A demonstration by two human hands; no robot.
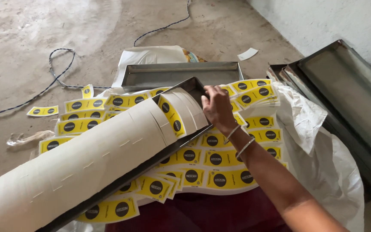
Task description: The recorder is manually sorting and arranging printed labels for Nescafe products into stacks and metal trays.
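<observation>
A long dark metal tray (196,84) slants across my lap, filled with a leaning row of white-backed yellow labels (108,146). At the tray's far end my right hand (217,108) rests its fingers against the last labels of the row and the tray's end wall. Two thin bangles circle that wrist. Under the tray, many yellow labels with dark round marks (220,159) lie overlapped on a white sack (318,141). My left hand is out of view.
An empty metal tray (181,73) lies on the floor beyond. Several more metal trays (344,81) lean stacked by the wall at right. A dark cable (61,68) snakes over the concrete floor at left, near loose labels (43,111).
</observation>
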